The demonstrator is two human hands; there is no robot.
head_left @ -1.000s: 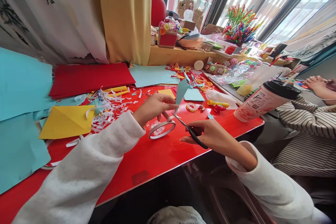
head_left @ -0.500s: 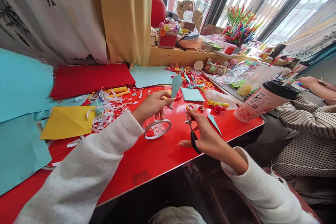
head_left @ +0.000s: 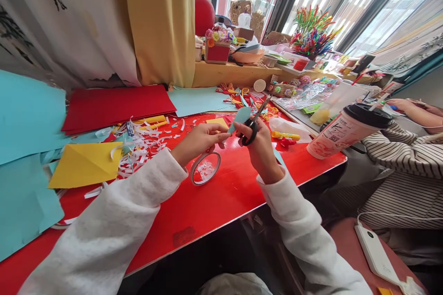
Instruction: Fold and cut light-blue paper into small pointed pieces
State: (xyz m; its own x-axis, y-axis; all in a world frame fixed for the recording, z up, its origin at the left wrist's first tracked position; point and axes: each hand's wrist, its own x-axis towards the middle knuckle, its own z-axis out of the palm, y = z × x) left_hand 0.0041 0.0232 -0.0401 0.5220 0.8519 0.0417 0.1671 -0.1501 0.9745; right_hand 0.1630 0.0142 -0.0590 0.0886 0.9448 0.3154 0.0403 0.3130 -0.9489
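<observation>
My left hand (head_left: 197, 143) pinches a small folded piece of light blue paper (head_left: 242, 114), its rounded end pointing up to the right. Just below those fingers is a roll of tape (head_left: 219, 165), tilted on edge; whether it hangs from them or rests on the table I cannot tell. My right hand (head_left: 262, 152) grips black-handled scissors (head_left: 249, 132), blades pointing up and away. Both hands are close together, with the scissors' handles beside the paper. Another light blue paper piece (head_left: 279, 158) lies partly hidden behind my right wrist.
White paper shreds (head_left: 138, 152) and yellow paper (head_left: 85, 162) cover the left of the red table (head_left: 207, 214). Red sheets (head_left: 117, 107) lie behind. A lidded paper cup (head_left: 330, 136) stands near the right edge, beside a person in a striped sleeve (head_left: 394, 145). A yellow glue stick (head_left: 285, 136) lies nearby.
My right hand has moved up and left to my left hand, and the scissors now point away. The blue paper has tipped to the right. The tape roll has turned more upright.
</observation>
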